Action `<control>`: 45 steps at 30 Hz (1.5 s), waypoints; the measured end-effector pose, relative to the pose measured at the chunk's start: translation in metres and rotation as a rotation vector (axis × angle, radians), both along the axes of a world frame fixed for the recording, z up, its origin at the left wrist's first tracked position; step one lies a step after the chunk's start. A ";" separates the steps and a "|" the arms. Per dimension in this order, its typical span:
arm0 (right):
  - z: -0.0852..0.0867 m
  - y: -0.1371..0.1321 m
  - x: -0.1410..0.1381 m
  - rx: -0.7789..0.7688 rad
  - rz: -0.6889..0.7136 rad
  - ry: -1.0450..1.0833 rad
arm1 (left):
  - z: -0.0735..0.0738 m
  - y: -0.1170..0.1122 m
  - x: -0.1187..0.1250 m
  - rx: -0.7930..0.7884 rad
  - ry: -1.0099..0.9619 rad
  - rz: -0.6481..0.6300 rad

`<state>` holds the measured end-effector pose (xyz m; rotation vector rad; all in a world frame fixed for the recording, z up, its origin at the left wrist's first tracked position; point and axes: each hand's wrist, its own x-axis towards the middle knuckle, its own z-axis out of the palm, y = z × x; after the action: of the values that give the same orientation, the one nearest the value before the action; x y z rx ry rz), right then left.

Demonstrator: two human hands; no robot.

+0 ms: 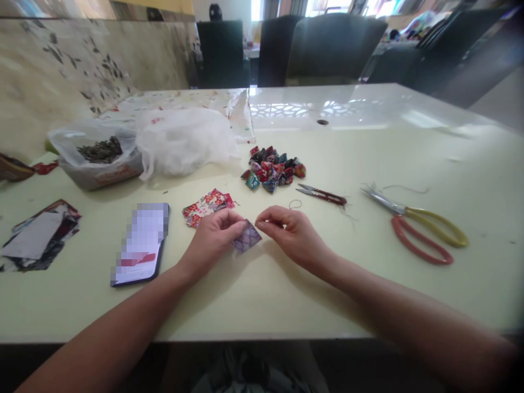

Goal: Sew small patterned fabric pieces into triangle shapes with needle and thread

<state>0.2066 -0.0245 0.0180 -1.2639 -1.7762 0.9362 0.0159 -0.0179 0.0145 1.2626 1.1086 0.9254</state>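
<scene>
My left hand (215,234) is closed on a small purple patterned fabric piece (247,238), holding it just above the table near the front middle. My right hand (289,229) is pinched shut right beside the fabric's right corner; what it pinches is too small to name, perhaps a needle or thread. A small loop of thread (295,204) lies just behind that hand. Red floral fabric pieces (208,206) lie behind my left hand. A heap of several small stuffed fabric shapes (272,167) sits further back.
Small red thread snips (322,194) and large yellow-and-red scissors (417,226) lie to the right. A phone (141,243) and a stack of fabric scraps (39,240) lie left. A box in a plastic bag (98,161) and white stuffing (184,139) stand at back left. Chairs (331,49) are behind the table.
</scene>
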 end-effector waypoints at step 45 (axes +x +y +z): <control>0.002 0.000 0.002 0.181 0.072 -0.175 | 0.002 -0.002 0.002 0.292 0.321 -0.015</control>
<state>0.2087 -0.0247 0.0198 -1.2032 -2.0049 0.7033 0.0177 -0.0196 0.0163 1.7018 1.2399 0.9171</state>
